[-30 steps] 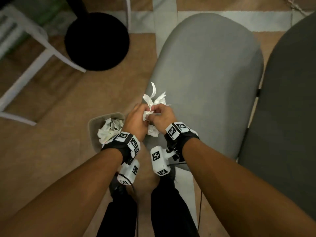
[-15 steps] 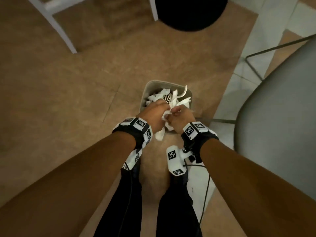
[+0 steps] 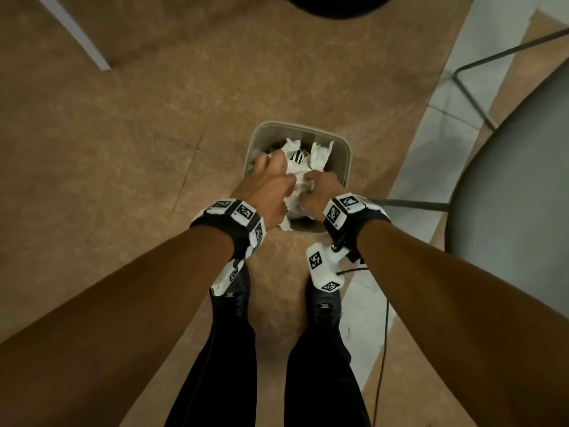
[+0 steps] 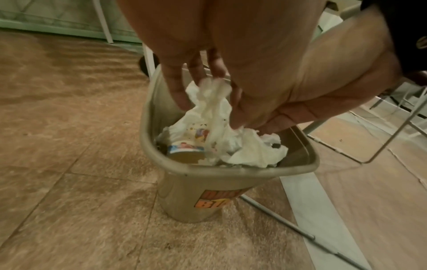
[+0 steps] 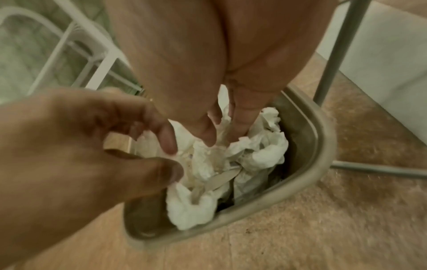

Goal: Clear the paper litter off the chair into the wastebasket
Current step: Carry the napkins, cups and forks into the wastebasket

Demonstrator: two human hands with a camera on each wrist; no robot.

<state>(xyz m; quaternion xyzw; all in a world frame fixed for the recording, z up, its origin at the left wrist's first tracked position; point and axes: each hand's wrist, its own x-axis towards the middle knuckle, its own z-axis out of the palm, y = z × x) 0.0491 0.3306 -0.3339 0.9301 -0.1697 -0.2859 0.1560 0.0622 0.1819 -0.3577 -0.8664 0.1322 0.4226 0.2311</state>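
A wad of white crumpled paper [image 3: 297, 177] is held over the open mouth of the wastebasket [image 3: 346, 163], hanging roughly upright with its long axis running down into the bin, as the left wrist view shows. It is soft, creased tissue-like paper with ragged torn ends; 2 tattered tips [image 3: 320, 154] stick up between the hands in the head view.

The left hand [image 3: 271, 188] and right hand [image 3: 320, 192] are set close together above the bin, 1 on each side of the wad. In the left wrist view the left fingers [image 4: 175, 85] are spread loosely and pointed down, touching the upper paper rather than clamped round it. The right grip is curled at the wad, its fingertips [image 5: 203, 131] pressed into the paper; whether it pinches cannot be told for sure.

1 wastebasket is seen, beige, squarish with rounded corners, standing upright on the brown tiled floor [image 3: 123, 149], with an orange sticker [image 4: 217, 199] on 1 wall. It is nearly full of more white paper [image 4: 254, 151], and 1 printed cup [image 4: 184, 151] lies in it. The grey chair [image 3: 523, 180] stands at the right, well apart from the wad.
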